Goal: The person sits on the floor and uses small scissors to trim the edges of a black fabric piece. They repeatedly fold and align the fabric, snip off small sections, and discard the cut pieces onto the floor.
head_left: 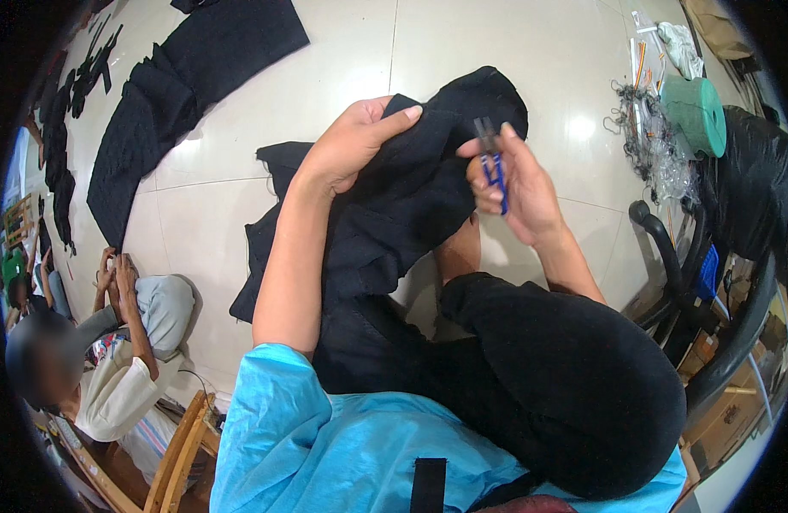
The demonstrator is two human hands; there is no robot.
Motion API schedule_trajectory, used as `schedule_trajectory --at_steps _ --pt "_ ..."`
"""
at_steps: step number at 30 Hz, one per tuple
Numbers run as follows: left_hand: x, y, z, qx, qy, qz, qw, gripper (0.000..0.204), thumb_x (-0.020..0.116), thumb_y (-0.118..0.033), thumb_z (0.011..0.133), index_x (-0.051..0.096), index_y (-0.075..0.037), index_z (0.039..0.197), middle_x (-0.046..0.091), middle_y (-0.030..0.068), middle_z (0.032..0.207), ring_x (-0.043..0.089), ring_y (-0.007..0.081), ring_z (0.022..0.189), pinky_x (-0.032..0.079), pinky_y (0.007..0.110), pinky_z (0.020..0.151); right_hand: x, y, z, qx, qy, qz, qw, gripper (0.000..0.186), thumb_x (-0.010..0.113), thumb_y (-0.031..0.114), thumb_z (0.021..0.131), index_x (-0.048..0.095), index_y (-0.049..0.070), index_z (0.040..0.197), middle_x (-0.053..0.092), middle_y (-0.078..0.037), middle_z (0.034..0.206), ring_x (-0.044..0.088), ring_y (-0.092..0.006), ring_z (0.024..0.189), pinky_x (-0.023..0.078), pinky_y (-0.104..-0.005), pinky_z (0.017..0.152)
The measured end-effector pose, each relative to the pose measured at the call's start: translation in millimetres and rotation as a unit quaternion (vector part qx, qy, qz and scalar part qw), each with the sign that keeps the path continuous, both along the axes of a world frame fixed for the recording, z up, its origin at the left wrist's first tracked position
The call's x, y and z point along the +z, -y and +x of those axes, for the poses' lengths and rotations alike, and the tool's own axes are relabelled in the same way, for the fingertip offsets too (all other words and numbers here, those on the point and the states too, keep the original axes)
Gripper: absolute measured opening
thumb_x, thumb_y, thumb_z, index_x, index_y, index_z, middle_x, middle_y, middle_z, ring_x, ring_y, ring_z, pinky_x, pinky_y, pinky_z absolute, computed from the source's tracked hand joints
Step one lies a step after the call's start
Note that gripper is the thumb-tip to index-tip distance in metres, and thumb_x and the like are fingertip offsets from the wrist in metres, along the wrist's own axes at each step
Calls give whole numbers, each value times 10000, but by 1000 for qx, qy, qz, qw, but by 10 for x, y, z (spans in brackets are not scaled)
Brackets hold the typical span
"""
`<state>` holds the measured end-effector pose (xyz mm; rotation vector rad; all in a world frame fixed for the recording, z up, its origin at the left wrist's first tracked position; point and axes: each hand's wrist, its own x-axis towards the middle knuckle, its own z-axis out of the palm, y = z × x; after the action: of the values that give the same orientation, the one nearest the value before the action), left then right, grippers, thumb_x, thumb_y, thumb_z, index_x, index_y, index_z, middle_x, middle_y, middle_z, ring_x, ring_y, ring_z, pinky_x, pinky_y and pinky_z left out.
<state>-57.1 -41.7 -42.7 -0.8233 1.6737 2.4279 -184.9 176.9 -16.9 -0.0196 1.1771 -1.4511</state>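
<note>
A piece of black fabric (385,214) is bunched over my lap and spreads ahead above the tiled floor. My left hand (347,141) is closed on its upper edge, the thumb lying on top of the cloth. At the right side of the fabric, my right hand (526,188) holds a small pair of thread snips (494,168) with blue handles. Their dark blades point away from me, close to the cloth; I cannot tell whether they touch it. My bent leg (573,376) in black takes up the lower right, and the fabric partly hides my foot.
At left a seated person (112,342) has both hands at the end of a long black cloth (163,94) on the floor. To the right are a green twine roll (693,115), tangled thread scraps (642,128), a black bag (753,179) and a dark curved frame (736,359).
</note>
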Motion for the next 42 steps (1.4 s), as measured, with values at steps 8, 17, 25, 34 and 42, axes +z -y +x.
schedule_trajectory --at_steps 8,17,25,34,42 --pt "130 -298 -60 29 -39 -23 999 308 644 -205 1044 671 28 1243 741 54 1099 657 88 959 521 271 901 132 131 239 12 105 5 994 480 347 480 1127 609 82 1067 482 24 720 370 -66 575 328 -232 526" --pt "146 -324 -57 23 -42 -18 999 287 655 -149 1027 684 40 1241 747 64 1096 660 94 949 528 269 896 151 140 253 -10 133 2 991 468 340 481 1127 596 101 1032 466 32 706 356 -62 566 307 -226 510" --pt "117 -318 -40 2 -36 -12 999 302 660 -156 1023 682 21 1268 744 56 1130 658 98 1002 516 275 934 127 120 240 -18 150 -6 989 470 333 475 1128 602 104 1027 457 40 693 340 -58 555 286 -220 491" --pt "121 -375 -94 17 -37 10 999 327 685 -202 1023 683 8 1274 744 50 1138 649 100 1015 494 279 972 94 103 225 -36 179 -27 983 468 322 465 1131 604 105 1032 465 38 700 347 -56 558 287 -216 485" --pt "87 -421 -108 19 -44 2 999 346 694 -196 1016 677 7 1295 749 63 1146 654 111 1057 488 293 1005 55 86 226 -51 192 -43 979 465 312 459 1134 594 108 1017 462 41 704 352 -51 561 297 -210 488"
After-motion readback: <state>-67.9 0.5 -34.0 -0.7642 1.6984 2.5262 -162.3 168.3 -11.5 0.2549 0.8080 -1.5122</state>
